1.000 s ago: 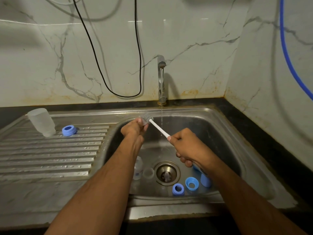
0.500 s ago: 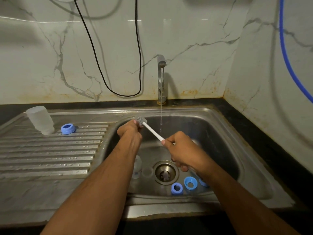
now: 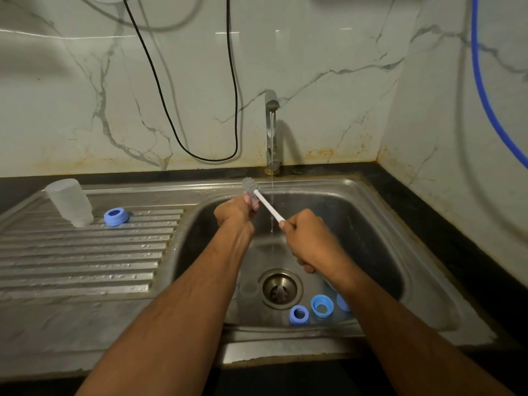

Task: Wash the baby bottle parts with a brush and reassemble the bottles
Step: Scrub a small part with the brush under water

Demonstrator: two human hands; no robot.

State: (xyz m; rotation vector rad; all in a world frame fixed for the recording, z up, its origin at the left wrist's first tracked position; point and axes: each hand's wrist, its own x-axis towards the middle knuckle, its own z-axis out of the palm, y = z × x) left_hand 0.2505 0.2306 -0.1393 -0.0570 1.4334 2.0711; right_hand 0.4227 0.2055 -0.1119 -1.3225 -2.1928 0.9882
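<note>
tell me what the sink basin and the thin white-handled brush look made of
Sink basin: looks like stainless steel with a brushed, dull shine, showing soft grey reflections and water spots. Thin white-handled brush: the smooth matte handle is probably plastic; the grey ridged head could be silicone, though that is less sure.

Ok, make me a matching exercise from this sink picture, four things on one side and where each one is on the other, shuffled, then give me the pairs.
Things
1. brush
2. clear bottle
3. blue ring beside that bottle
4. blue ring nearest the front of the basin

Places
A. upside down on the draining board
B. flat on the ridges of the draining board
C. on the sink floor near the drain
D. handle gripped by the right hand, head by the left hand

Pairs: 1-D, 2-A, 3-B, 4-C
</note>
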